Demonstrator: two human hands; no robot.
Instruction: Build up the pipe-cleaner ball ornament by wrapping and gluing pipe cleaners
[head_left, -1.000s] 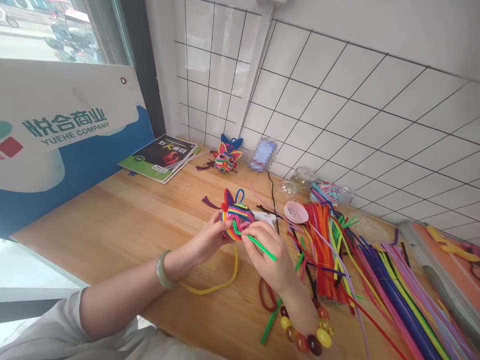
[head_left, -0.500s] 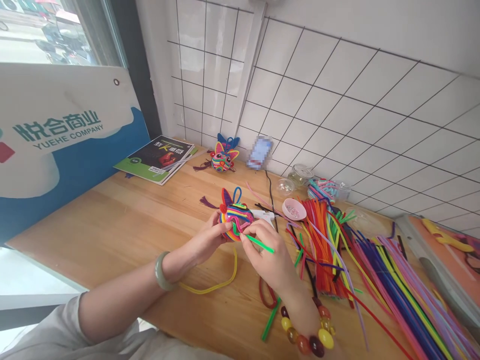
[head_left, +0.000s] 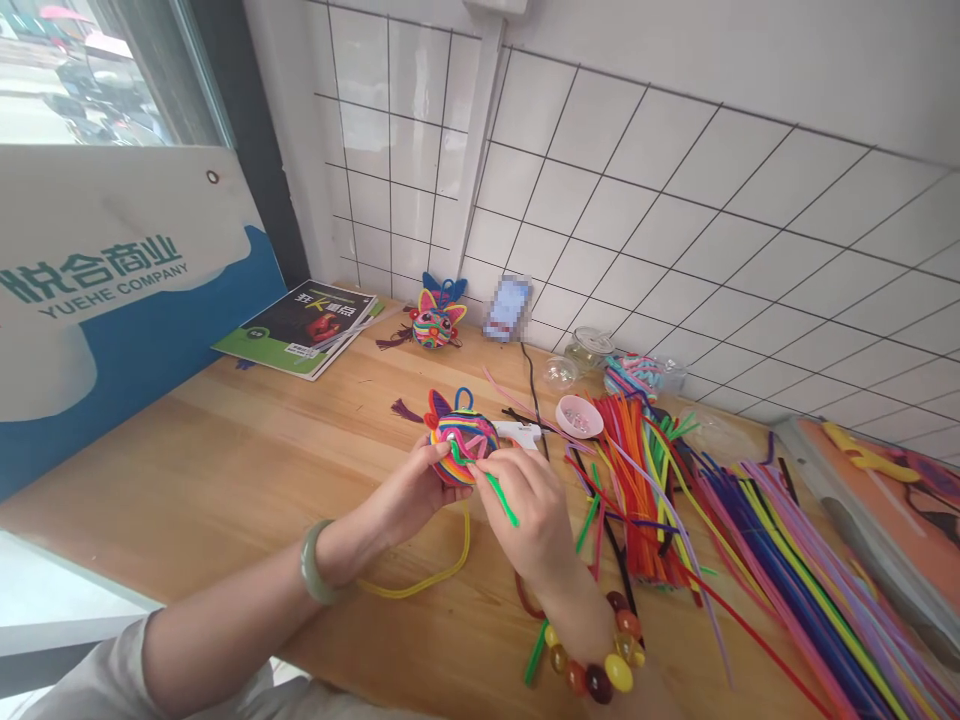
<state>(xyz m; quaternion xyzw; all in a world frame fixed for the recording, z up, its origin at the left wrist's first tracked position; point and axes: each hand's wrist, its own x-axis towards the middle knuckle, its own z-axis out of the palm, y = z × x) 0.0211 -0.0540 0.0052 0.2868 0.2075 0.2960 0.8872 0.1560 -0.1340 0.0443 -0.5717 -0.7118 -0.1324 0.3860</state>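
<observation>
A round, many-coloured pipe-cleaner animal ornament (head_left: pixel 480 428), with a red-and-purple ear, a blue loop on top and a purple tassel, rests in my left hand (head_left: pixel 415 482). My left fingers wrap it from the left and below, the thumb on its front. Between thumb and fingers of my right hand (head_left: pixel 525 505) is a green pipe cleaner (head_left: pixel 502 500). Its near end sticks out below the hand; its other part lies in a bent line across the ornament's front, by my left thumb. Behind my right hand, a white glue gun (head_left: pixel 519 432) is partly hidden.
A finished-looking cat-faced ornament (head_left: pixel 435 322) stands by the wall, near a blurred phone (head_left: pixel 508 308) and magazines (head_left: pixel 300 325). To the right are a pink bowl (head_left: pixel 579 417) of small pieces, orange pipe cleaners (head_left: pixel 637 490) and a long multicoloured bundle (head_left: pixel 795 580). A yellow strand (head_left: pixel 427 585) lies in front.
The view has shifted slightly. My right hand has turned, and the free end of the green pipe cleaner now points more steeply downward. Both hands keep their hold.
</observation>
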